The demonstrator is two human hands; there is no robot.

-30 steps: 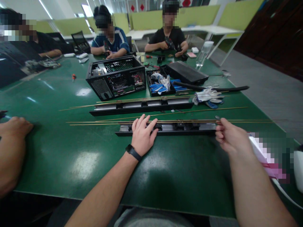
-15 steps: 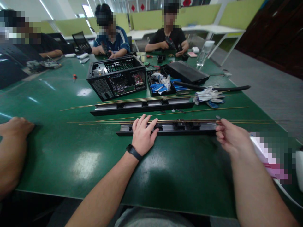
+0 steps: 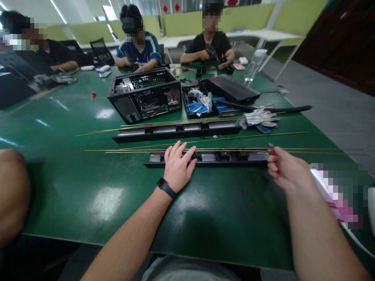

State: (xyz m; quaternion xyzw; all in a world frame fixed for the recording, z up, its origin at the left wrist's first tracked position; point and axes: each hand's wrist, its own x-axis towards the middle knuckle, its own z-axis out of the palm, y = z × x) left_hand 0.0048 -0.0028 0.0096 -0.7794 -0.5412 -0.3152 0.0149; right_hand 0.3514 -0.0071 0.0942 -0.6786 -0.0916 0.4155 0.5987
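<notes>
A long black rail (image 3: 209, 164) with a silvery channel and dark blocks lies across the green table in front of me. Thin brass rods (image 3: 131, 151) run along its far side and stick out past both ends. My left hand (image 3: 178, 166), with a dark band on the wrist, rests on the rail and rods with its fingers spread. At the rail's right end my right hand (image 3: 285, 168) is closed, thumb and finger pinching a brass rod; how many rods it grips is hidden. A small grey round piece (image 3: 271, 145) shows just beyond its fingertips.
A second black rail (image 3: 175, 134) with rods lies farther back. Behind it are an open computer case (image 3: 145, 97), work gloves (image 3: 260, 119), a curved black strip (image 3: 272, 109) and a water bottle (image 3: 254, 66). Co-workers sit opposite; another person's arm (image 3: 13, 191) is at the left.
One brass rod's left end has slid to the right. My hands have hardly moved. The other person's hand at the left has drawn out of view, leaving a bent arm there.
</notes>
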